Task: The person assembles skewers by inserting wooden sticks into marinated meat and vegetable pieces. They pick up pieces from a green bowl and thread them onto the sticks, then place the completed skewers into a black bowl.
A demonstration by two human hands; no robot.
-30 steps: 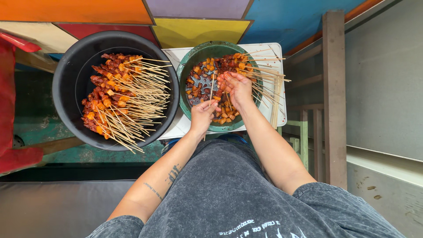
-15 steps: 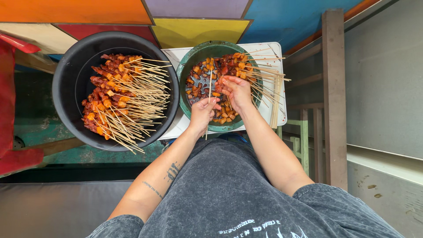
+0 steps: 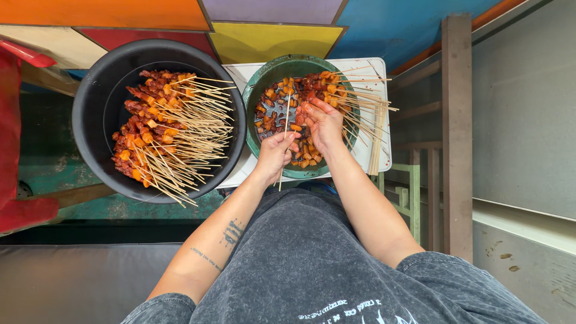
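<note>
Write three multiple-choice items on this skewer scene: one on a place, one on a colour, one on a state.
1. Where do the finished skewers lie?
A. In the black tub
B. On the floor
C. On the person's lap

2. What colour is the bowl of loose pieces?
A. White
B. Green
C. Red

3. What is the left hand doing?
A. Resting flat
B. Gripping the bowl's rim
C. Pinching a thin stick

Key: 1 A, they are piled inside the black tub; 2 B, its rim shows green; 3 C, fingers close on the bare stick beside the right hand.

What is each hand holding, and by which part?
The left hand pinches a bamboo skewer near its lower end. The right hand rests among meat pieces; its hold cannot be told.
</note>
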